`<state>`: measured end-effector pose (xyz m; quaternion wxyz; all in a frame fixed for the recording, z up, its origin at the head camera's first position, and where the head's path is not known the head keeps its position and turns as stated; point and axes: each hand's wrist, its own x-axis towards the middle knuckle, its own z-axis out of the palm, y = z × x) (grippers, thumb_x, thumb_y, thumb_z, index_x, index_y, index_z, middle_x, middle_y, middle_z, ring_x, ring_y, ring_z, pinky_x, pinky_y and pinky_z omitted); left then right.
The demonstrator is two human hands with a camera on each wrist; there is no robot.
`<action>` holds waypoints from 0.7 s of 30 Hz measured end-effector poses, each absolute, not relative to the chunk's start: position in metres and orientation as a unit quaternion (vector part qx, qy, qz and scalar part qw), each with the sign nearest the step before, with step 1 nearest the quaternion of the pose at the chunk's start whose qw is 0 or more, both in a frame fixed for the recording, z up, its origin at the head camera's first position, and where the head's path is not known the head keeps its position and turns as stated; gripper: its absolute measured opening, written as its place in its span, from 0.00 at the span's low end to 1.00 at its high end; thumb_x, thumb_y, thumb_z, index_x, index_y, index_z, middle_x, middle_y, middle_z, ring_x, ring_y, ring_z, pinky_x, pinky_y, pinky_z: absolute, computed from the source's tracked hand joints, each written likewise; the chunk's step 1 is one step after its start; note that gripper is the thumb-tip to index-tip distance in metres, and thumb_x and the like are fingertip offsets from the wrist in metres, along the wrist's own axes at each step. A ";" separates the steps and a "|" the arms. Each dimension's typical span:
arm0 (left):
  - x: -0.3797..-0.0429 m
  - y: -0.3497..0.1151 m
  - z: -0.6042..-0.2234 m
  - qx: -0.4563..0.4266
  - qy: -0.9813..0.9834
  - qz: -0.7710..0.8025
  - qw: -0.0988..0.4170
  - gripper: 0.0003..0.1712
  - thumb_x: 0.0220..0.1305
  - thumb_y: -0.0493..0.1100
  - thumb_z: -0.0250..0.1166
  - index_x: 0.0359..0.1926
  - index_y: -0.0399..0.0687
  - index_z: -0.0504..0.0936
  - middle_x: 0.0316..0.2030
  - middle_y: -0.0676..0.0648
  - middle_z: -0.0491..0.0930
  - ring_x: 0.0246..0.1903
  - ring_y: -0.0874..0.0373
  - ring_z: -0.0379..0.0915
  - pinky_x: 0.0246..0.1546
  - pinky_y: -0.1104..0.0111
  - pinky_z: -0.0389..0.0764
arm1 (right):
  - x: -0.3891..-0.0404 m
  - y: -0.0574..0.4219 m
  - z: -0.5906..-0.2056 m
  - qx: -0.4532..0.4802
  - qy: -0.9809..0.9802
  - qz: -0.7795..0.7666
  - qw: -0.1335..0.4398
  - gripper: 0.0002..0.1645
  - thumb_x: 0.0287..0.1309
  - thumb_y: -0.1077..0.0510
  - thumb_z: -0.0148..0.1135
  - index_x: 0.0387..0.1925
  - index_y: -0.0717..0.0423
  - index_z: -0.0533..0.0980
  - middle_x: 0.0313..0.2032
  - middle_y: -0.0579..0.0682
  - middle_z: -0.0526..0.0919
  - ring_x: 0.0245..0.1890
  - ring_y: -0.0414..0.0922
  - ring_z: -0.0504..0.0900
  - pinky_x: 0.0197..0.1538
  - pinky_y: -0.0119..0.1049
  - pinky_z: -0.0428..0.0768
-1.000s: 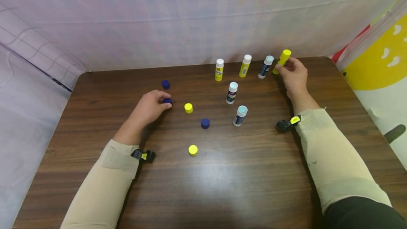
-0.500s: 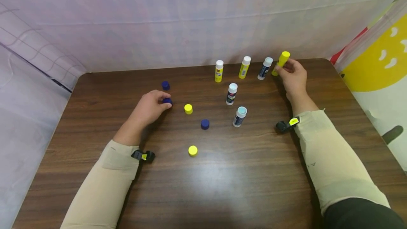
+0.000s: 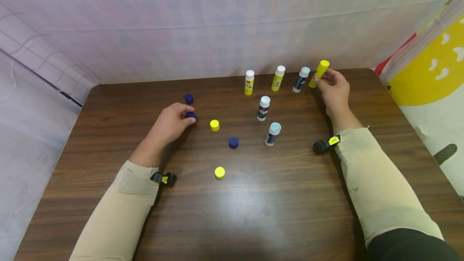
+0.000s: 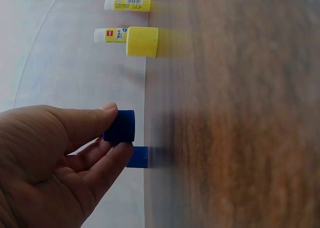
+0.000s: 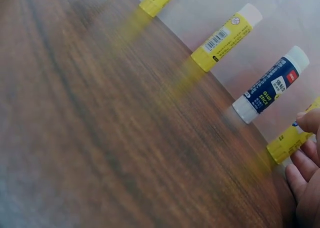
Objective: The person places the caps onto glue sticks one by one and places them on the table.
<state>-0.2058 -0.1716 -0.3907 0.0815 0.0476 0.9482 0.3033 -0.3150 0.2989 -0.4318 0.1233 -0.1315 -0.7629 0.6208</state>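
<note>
The left hand (image 3: 171, 123) pinches a blue cap (image 3: 190, 116) between thumb and fingers, which are closed to the cap's width; I cannot tell whether the cap touches the table (image 3: 174, 220). Near it at 12 o'clock sits a second blue cap (image 3: 189, 98). A yellow cap (image 3: 214, 125) lies between 3 and 4 o'clock from the pinched one, a third blue cap (image 3: 233, 143) farther out at 4, and another yellow cap (image 3: 219, 173) at 5.

The right hand (image 3: 335, 88) grips a yellow glue stick (image 3: 321, 69) with a yellow top, its thumb and fingers curled round it, near the table's far edge at about 1 o'clock. Just beside it at 9 o'clock stands a navy glue stick (image 3: 301, 80); farther along the same line stand two yellow glue sticks (image 3: 278, 79) with white tops. At 8 o'clock from the gripped stick is a second navy stick (image 3: 263, 109), and between 7 and 8 a third navy stick (image 3: 272, 134), all upright.

A pale sheet (image 3: 163, 47) hangs at 12 o'clock, beyond the far edge.
</note>
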 end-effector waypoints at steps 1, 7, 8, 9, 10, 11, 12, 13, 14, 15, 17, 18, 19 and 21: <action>-0.206 -0.172 -0.391 0.047 0.948 0.304 0.081 0.21 0.76 0.43 0.64 0.65 0.42 0.80 0.64 0.37 0.77 0.61 0.41 0.75 0.66 0.46 0.76 | -0.315 0.300 -0.432 -0.131 -0.763 0.621 0.124 0.32 0.66 0.56 0.70 0.70 0.51 0.73 0.54 0.40 0.80 0.53 0.36 0.77 0.62 0.30 0.79; -0.206 -0.171 -0.391 0.050 0.949 0.304 0.074 0.21 0.76 0.43 0.64 0.65 0.42 0.80 0.63 0.37 0.77 0.60 0.41 0.76 0.65 0.46 0.77 | -0.314 0.302 -0.434 -0.129 -0.751 0.635 0.129 0.32 0.66 0.57 0.71 0.69 0.51 0.74 0.54 0.41 0.81 0.52 0.36 0.78 0.54 0.24 0.80; -0.205 -0.171 -0.390 0.051 0.949 0.304 0.074 0.21 0.76 0.43 0.64 0.65 0.42 0.80 0.63 0.37 0.77 0.60 0.41 0.76 0.65 0.46 0.77 | -0.314 0.301 -0.434 -0.128 -0.750 0.636 0.130 0.32 0.65 0.57 0.71 0.69 0.50 0.74 0.53 0.40 0.81 0.52 0.36 0.78 0.51 0.23 0.80; -0.205 -0.171 -0.390 0.051 0.948 0.304 0.074 0.21 0.76 0.43 0.64 0.65 0.42 0.80 0.63 0.37 0.77 0.60 0.41 0.76 0.65 0.46 0.77 | -0.313 0.302 -0.434 -0.128 -0.751 0.635 0.131 0.32 0.65 0.57 0.71 0.69 0.50 0.74 0.53 0.40 0.81 0.52 0.36 0.78 0.50 0.22 0.80; -0.205 -0.170 -0.390 0.050 0.948 0.305 0.074 0.21 0.76 0.43 0.64 0.65 0.42 0.80 0.63 0.37 0.77 0.60 0.41 0.76 0.65 0.46 0.77 | -0.313 0.302 -0.433 -0.128 -0.751 0.634 0.131 0.32 0.65 0.57 0.71 0.69 0.50 0.74 0.53 0.40 0.81 0.52 0.36 0.78 0.47 0.21 0.80; -0.205 -0.170 -0.389 0.050 0.948 0.306 0.074 0.21 0.76 0.43 0.64 0.65 0.42 0.80 0.63 0.37 0.77 0.60 0.41 0.76 0.65 0.46 0.77 | -0.312 0.302 -0.433 -0.129 -0.752 0.633 0.131 0.32 0.65 0.56 0.71 0.69 0.50 0.75 0.53 0.40 0.81 0.51 0.36 0.78 0.45 0.20 0.80; -0.205 -0.170 -0.389 0.050 0.948 0.306 0.073 0.21 0.76 0.43 0.64 0.65 0.42 0.80 0.63 0.37 0.77 0.60 0.41 0.76 0.65 0.46 0.77 | -0.311 0.302 -0.433 -0.130 -0.753 0.632 0.129 0.31 0.65 0.56 0.71 0.69 0.49 0.74 0.53 0.39 0.81 0.51 0.35 0.78 0.44 0.20 0.80; -0.204 -0.170 -0.389 0.050 0.948 0.306 0.074 0.21 0.76 0.43 0.64 0.65 0.42 0.80 0.63 0.37 0.77 0.60 0.41 0.76 0.64 0.46 0.78 | -0.311 0.302 -0.433 -0.131 -0.755 0.629 0.128 0.32 0.66 0.55 0.71 0.69 0.49 0.74 0.53 0.39 0.81 0.51 0.35 0.78 0.43 0.21 0.80; -0.204 -0.170 -0.389 0.049 0.948 0.306 0.074 0.21 0.76 0.43 0.64 0.65 0.42 0.80 0.63 0.37 0.77 0.60 0.41 0.76 0.64 0.46 0.78 | -0.310 0.301 -0.433 -0.132 -0.757 0.627 0.126 0.32 0.66 0.55 0.71 0.69 0.48 0.74 0.53 0.39 0.81 0.51 0.35 0.78 0.43 0.21 0.80; -0.204 -0.170 -0.389 0.049 0.948 0.306 0.073 0.21 0.75 0.43 0.64 0.65 0.42 0.80 0.63 0.37 0.77 0.60 0.41 0.76 0.64 0.46 0.78 | -0.310 0.301 -0.433 -0.134 -0.759 0.625 0.125 0.32 0.66 0.54 0.71 0.69 0.48 0.74 0.54 0.39 0.81 0.51 0.35 0.78 0.42 0.22 0.80; -0.204 -0.170 -0.389 0.049 0.948 0.305 0.073 0.21 0.75 0.43 0.64 0.65 0.42 0.80 0.63 0.37 0.77 0.60 0.41 0.76 0.64 0.46 0.78 | -0.309 0.301 -0.432 -0.136 -0.761 0.623 0.122 0.32 0.66 0.53 0.71 0.69 0.48 0.74 0.54 0.39 0.80 0.51 0.34 0.77 0.42 0.23 0.80; -0.204 -0.170 -0.389 0.050 0.948 0.305 0.072 0.22 0.75 0.43 0.64 0.65 0.41 0.80 0.63 0.37 0.77 0.60 0.41 0.76 0.64 0.46 0.78 | -0.308 0.301 -0.432 -0.137 -0.761 0.622 0.122 0.32 0.66 0.53 0.71 0.69 0.48 0.74 0.54 0.39 0.80 0.51 0.34 0.77 0.42 0.22 0.80; -0.203 -0.169 -0.389 0.050 0.948 0.305 0.072 0.22 0.75 0.43 0.64 0.65 0.42 0.80 0.63 0.37 0.77 0.60 0.41 0.76 0.64 0.46 0.78 | -0.308 0.301 -0.432 -0.138 -0.761 0.622 0.124 0.32 0.66 0.53 0.71 0.69 0.48 0.74 0.53 0.39 0.80 0.51 0.34 0.77 0.43 0.22 0.80; -0.204 -0.169 -0.388 0.051 0.949 0.304 0.071 0.22 0.75 0.44 0.64 0.65 0.42 0.80 0.63 0.37 0.77 0.60 0.41 0.76 0.64 0.46 0.78 | -0.308 0.301 -0.433 -0.137 -0.758 0.625 0.130 0.31 0.65 0.55 0.71 0.68 0.49 0.74 0.52 0.39 0.80 0.50 0.35 0.77 0.43 0.21 0.80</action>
